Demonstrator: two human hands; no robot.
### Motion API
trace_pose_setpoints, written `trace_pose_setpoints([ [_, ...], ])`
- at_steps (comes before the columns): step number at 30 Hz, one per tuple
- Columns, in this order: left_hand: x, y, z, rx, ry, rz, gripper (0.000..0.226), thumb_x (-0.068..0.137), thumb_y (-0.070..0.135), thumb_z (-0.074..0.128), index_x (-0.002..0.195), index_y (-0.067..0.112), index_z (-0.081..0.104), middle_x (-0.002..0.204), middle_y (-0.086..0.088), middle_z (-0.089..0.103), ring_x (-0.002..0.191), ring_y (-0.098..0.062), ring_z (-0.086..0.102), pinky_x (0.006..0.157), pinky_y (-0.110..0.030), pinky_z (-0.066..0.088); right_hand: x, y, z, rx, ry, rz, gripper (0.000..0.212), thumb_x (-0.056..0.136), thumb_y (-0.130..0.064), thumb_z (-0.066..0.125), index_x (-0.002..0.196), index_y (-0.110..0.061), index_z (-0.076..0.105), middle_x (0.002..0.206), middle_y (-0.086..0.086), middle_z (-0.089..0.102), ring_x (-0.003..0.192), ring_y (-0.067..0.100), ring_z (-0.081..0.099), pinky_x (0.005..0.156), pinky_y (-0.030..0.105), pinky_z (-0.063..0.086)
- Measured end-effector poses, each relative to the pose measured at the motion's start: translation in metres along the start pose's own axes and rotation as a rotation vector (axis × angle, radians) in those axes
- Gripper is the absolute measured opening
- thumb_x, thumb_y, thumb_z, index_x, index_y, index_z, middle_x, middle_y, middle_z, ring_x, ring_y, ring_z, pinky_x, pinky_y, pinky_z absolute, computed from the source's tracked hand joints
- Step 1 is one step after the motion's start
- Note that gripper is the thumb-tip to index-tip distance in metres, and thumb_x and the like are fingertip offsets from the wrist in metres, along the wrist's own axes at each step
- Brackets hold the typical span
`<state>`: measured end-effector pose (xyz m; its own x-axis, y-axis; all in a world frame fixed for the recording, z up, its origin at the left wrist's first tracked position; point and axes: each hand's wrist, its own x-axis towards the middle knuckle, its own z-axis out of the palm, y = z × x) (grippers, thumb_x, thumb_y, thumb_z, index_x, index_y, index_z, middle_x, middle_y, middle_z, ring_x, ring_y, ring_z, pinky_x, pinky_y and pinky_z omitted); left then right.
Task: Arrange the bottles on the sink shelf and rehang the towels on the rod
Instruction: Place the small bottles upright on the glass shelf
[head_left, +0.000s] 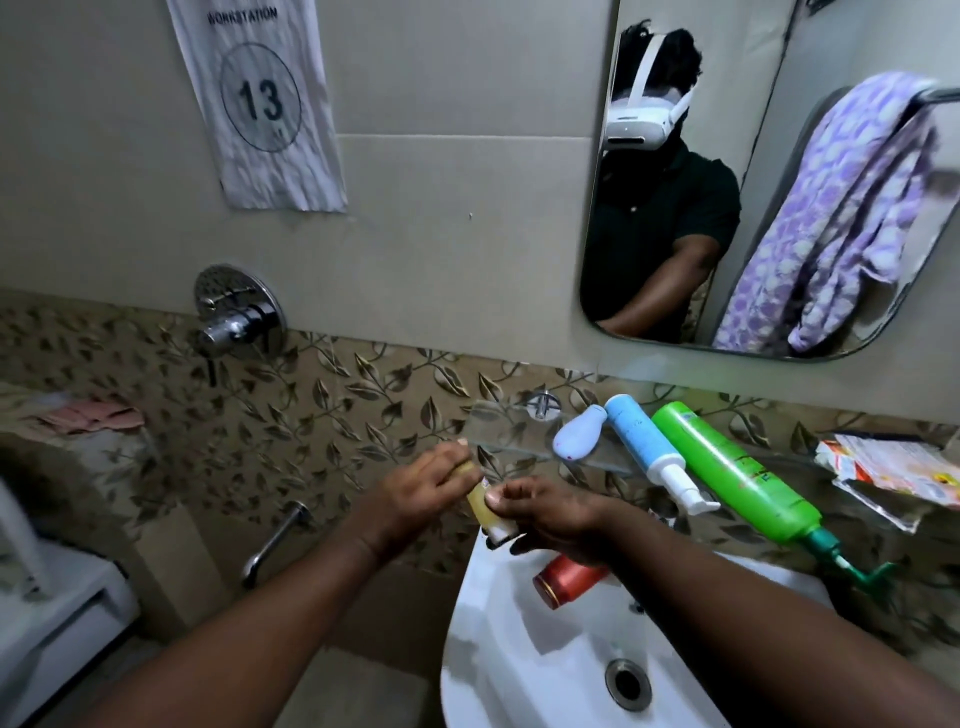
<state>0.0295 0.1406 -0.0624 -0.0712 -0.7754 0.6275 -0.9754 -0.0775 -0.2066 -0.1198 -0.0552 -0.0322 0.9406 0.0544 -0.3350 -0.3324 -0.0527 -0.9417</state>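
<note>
Presently both hands hold the small yellow bottle (484, 505): the left hand (431, 483) pinches its upper end and the right hand (550, 514) its lower end, so its long axis slants down to the right. Just beyond the fingers runs the glass shelf (501, 422), where a white bottle (576, 432), a blue pump bottle (641, 444) and a green pump bottle (737, 475) lie on their sides, off to the right. A red bottle (563, 581) lies under the right wrist on the sink (498, 654) rim.

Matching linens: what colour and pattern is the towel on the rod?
Purple-and-white blotchy print on the hanging cloth towel, seen in the head view.
</note>
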Motion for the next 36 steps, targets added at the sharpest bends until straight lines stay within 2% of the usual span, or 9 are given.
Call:
trace_pose_setpoints([
  [2, 0.019, -0.004, -0.010, -0.044, 0.071, -0.073, 0.052, 0.093, -0.004, 0.063, 0.142, 0.010, 0.052, 0.145, -0.022, 0.056, 0.131, -0.036, 0.058, 0.102, -0.042, 0.054, 0.001, -0.016, 0.002, 0.055, 0.066, -0.087, 0.008, 0.097, -0.026, 0.067, 0.098, -0.018, 0.065, 0.083, 0.000, 0.071, 0.080, 0.015, 0.065, 0.070, 0.025, 0.050],
  [4, 0.042, 0.000, -0.023, -0.123, 0.135, -0.243, 0.064, 0.092, -0.004, 0.066, 0.149, 0.018, 0.049, 0.146, -0.014, 0.056, 0.123, -0.030, 0.063, 0.096, -0.039, 0.056, 0.005, -0.033, 0.002, 0.085, 0.176, -0.197, 0.018, 0.090, -0.020, 0.076, 0.102, -0.014, 0.064, 0.081, 0.001, 0.071, 0.074, 0.013, 0.064, 0.067, 0.026, 0.049],
  [7, 0.075, 0.013, -0.027, -0.321, 0.263, -0.690, 0.067, 0.096, 0.007, 0.060, 0.153, 0.037, 0.040, 0.109, 0.002, 0.069, 0.081, -0.016, 0.063, 0.068, -0.030, 0.050, 0.008, -0.057, -0.001, -0.013, 0.377, -0.300, 0.030, 0.081, -0.014, 0.084, 0.102, -0.009, 0.063, 0.078, 0.002, 0.072, 0.065, 0.010, 0.064, 0.053, 0.019, 0.048],
  [10, 0.097, 0.014, -0.019, -0.674, 0.353, -0.936, 0.030, 0.095, 0.026, 0.055, 0.116, 0.045, 0.066, 0.093, 0.012, 0.074, 0.082, -0.017, 0.072, 0.076, -0.044, 0.061, 0.017, -0.070, -0.014, -0.096, 0.583, -0.333, 0.040, 0.074, -0.009, 0.089, 0.104, -0.003, 0.064, 0.091, 0.008, 0.075, 0.073, 0.014, 0.069, 0.053, 0.016, 0.051],
  [12, 0.103, 0.013, -0.014, -0.804, 0.344, -0.979, 0.018, 0.094, 0.037, 0.055, 0.103, 0.042, 0.070, 0.095, 0.011, 0.076, 0.088, -0.016, 0.074, 0.080, -0.050, 0.062, 0.026, -0.072, -0.027, -0.156, 0.655, -0.344, 0.046, 0.069, -0.011, 0.092, 0.107, -0.006, 0.066, 0.097, 0.008, 0.077, 0.084, 0.022, 0.074, 0.068, 0.028, 0.062],
  [14, 0.107, 0.010, -0.009, -0.832, 0.298, -0.986, 0.015, 0.096, 0.032, 0.064, 0.107, 0.033, 0.072, 0.102, 0.007, 0.077, 0.096, -0.014, 0.073, 0.088, -0.046, 0.061, 0.035, -0.072, -0.038, -0.248, 0.698, -0.332, 0.050, 0.065, -0.015, 0.095, 0.107, -0.012, 0.069, 0.096, 0.005, 0.079, 0.091, 0.024, 0.076, 0.085, 0.043, 0.062],
  [17, 0.110, 0.003, 0.003, -0.825, 0.228, -0.987, 0.023, 0.094, 0.014, 0.072, 0.117, 0.015, 0.073, 0.105, 0.001, 0.076, 0.102, -0.016, 0.073, 0.091, -0.034, 0.059, 0.046, -0.071, -0.049, -0.373, 0.704, -0.301, 0.053, 0.066, -0.015, 0.094, 0.113, -0.016, 0.070, 0.100, 0.004, 0.079, 0.094, 0.022, 0.076, 0.091, 0.045, 0.060],
  [23, 0.114, -0.021, 0.025, -0.715, 0.140, -1.003, 0.020, 0.091, 0.016, 0.075, 0.111, 0.018, 0.077, 0.101, 0.002, 0.079, 0.095, -0.015, 0.073, 0.090, -0.038, 0.059, 0.071, -0.068, -0.063, -0.623, 0.747, -0.244, 0.057, 0.065, -0.032, 0.093, 0.117, -0.021, 0.071, 0.100, -0.002, 0.079, 0.092, 0.016, 0.074, 0.088, 0.040, 0.059],
  [36, 0.097, -0.052, 0.068, -0.794, 0.104, -1.030, 0.028, 0.095, 0.019, 0.068, 0.123, 0.022, 0.072, 0.113, 0.006, 0.077, 0.106, -0.014, 0.072, 0.095, -0.047, 0.059, 0.085, -0.071, -0.063, -0.757, 0.779, -0.184, 0.055, 0.068, -0.030, 0.092, 0.118, -0.023, 0.071, 0.104, -0.001, 0.079, 0.093, 0.016, 0.073, 0.076, 0.026, 0.051],
])
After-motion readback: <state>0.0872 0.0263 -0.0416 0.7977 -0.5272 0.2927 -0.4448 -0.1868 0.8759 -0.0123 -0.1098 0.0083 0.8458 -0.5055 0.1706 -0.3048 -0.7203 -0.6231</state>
